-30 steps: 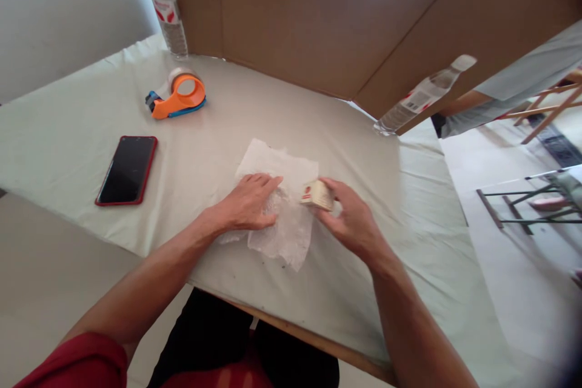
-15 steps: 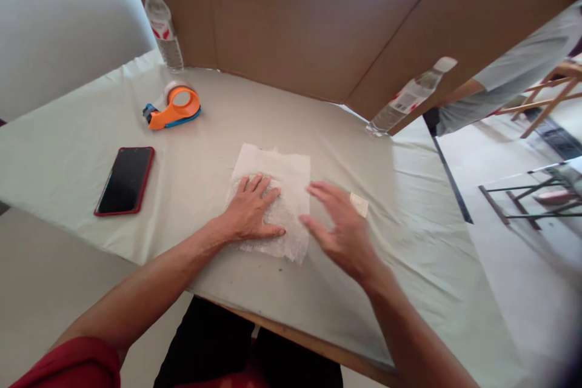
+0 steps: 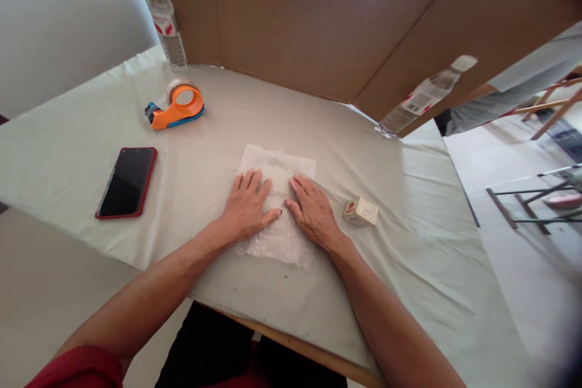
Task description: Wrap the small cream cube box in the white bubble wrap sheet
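A sheet of bubble wrap [image 3: 277,245] lies flat on the cloth-covered table [image 3: 218,133] in front of me. My left hand [image 3: 248,206] rests on its left side, palm down with fingers spread. On its right side lies my right hand [image 3: 313,211], also palm down, its fingers stretched out and the thumb apart. Both hands press on the wrap without gripping it. Just right of my right hand stands a small cream-coloured box [image 3: 361,212] with printing on it.
At the left are a phone [image 3: 127,183] in a red case and an orange tape dispenser [image 3: 179,108]. Water bottles [image 3: 168,30] [image 3: 421,100] stand before a tall cardboard panel [image 3: 291,24]. Past the panel, a person's grey clothing [image 3: 536,73] shows at right.
My right hand has come left and down onto the right side of the bubble wrap, uncovering the small box. My left hand stays on the wrap. The view has shifted slightly.
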The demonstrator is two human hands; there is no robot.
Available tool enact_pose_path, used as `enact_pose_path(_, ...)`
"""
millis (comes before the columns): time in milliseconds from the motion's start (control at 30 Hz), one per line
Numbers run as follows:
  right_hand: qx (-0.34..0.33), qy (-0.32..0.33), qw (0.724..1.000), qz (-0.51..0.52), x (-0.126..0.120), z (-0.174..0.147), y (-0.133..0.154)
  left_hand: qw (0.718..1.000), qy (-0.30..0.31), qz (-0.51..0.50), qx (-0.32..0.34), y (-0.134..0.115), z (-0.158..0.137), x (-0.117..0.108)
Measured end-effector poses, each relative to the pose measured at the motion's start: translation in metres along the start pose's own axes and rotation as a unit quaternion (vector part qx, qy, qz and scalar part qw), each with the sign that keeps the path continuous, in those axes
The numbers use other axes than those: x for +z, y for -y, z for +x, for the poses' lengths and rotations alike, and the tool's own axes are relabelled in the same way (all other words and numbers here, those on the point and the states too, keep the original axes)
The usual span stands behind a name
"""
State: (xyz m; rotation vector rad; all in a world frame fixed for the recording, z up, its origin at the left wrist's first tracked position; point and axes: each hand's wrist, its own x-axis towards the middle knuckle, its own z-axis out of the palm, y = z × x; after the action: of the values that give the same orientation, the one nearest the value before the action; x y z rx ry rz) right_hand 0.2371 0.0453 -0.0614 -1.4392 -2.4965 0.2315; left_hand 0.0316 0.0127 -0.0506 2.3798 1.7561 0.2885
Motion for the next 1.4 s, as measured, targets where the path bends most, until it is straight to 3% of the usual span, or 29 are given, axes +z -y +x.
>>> enact_pose_path(333, 0.051, -0.03, 0.997, -0.044, -0.01, -0.001, 0.004, 1.0, -0.004, 0.029, -0.004, 0.002, 0.001, 0.005)
enact_pose_path(433, 0.029, -0.051, 0.997, -0.051, -0.01, -0.005, 0.015, 1.0, -0.007, 0.026, -0.007, 0.002, 0.001, 0.006)
enact_pose_path(533, -0.006, -0.012, 0.999, -0.044, -0.006, -0.005, 0.02, 0.999, -0.017, 0.023, -0.02, 0.002, 0.001, 0.008)
enact_pose_path(700, 0.001, 0.01, 0.999, -0.037, 0.0, -0.002, 0.014, 0.999, -0.012, 0.02, -0.03, 0.001, 0.0, 0.002)
enact_pose_path(767, 0.004, 0.011, 0.999, -0.036, 0.0, -0.002, 0.013, 1.0, -0.01, 0.015, -0.017, -0.001, 0.0, -0.002)
enact_pose_path(967, 0.014, 0.022, 0.999, -0.031, -0.003, -0.002, 0.014, 0.993, 0.05, 0.012, 0.11, -0.005, -0.003, -0.006)
enact_pose_path(1133, 0.017, 0.025, 1.0, -0.002, 0.0, -0.001, 0.014, 0.991, 0.065, 0.02, 0.115, -0.004, -0.004, -0.001)
enact_pose_path(1233, 0.021, 0.01, 0.999, 0.04, -0.014, -0.001, 0.01, 0.991, 0.065, 0.019, 0.111, -0.003, -0.003, -0.002)
enact_pose_path(1400, 0.015, -0.086, 0.995, 0.049, -0.078, -0.013, -0.016, 0.992, 0.06, 0.006, 0.113, -0.001, -0.002, -0.002)
